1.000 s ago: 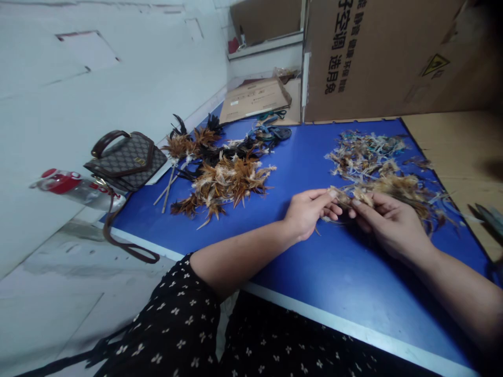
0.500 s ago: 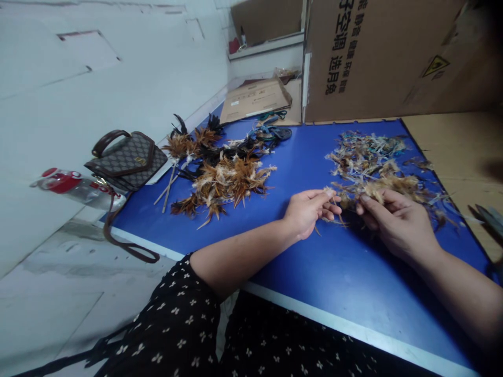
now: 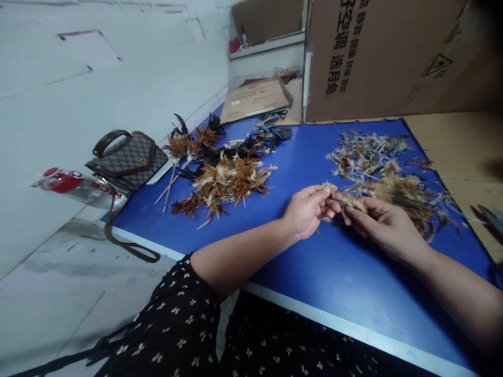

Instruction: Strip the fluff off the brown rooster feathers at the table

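Over the blue tabletop, my left hand pinches a small pale tuft of feather between thumb and forefinger. My right hand is closed on a tan feather, brought close beside the left fingertips. Just beyond the right hand lies a pile of tan and brown feathers. Behind that pile spread loose white, blue and brown feather scraps. Left of my hands are bunches of brown feathers, with black feathers behind them.
A patterned handbag and a red-capped bottle stand at the left edge. Dark-bladed scissors appear at the far right. Flattened cardboard lies at the back, and a large cardboard box rises behind the table.
My right hand has moved left and away from the tan pile, bringing a feather to my left hand. The left hand has barely shifted.
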`<state>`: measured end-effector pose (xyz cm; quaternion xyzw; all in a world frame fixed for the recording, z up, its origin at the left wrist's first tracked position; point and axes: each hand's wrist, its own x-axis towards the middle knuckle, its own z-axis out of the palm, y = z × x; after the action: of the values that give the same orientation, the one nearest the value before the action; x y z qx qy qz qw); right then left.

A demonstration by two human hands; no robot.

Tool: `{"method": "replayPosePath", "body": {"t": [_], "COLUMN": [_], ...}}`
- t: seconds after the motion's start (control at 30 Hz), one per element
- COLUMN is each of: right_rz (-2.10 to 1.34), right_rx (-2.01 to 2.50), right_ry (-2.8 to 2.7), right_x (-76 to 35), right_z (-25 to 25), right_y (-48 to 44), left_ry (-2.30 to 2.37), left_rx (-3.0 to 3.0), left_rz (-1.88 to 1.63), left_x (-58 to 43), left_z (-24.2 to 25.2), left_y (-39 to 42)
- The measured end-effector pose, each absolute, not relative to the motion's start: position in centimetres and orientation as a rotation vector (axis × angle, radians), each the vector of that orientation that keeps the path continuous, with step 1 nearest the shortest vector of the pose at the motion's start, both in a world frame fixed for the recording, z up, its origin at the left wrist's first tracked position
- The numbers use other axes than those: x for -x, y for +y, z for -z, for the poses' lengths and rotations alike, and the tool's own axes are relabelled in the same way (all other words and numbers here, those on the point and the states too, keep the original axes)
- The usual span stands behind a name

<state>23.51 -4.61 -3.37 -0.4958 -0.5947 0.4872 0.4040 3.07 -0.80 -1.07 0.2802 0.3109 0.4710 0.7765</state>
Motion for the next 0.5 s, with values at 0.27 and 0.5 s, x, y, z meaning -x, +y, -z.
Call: {"method": "replayPosePath", "body": {"t": [0.27,0.5], "right_rz": [-0.954,-0.929], "right_rx": [1.293,1.274], "right_ry": [-1.277,-1.338], "right_x": [-24.0,-24.0], "right_z": [2.6,2.4], "right_y": [-4.5,-4.7], "left_ry": [0.717,0.689], "left_rx": [-0.766,-0.887], "left_rz": [-0.983,-0.751], "left_x": [-3.3,-3.2], "left_z": [2.3,3.1], "left_y": [-0.6,-1.0]}}
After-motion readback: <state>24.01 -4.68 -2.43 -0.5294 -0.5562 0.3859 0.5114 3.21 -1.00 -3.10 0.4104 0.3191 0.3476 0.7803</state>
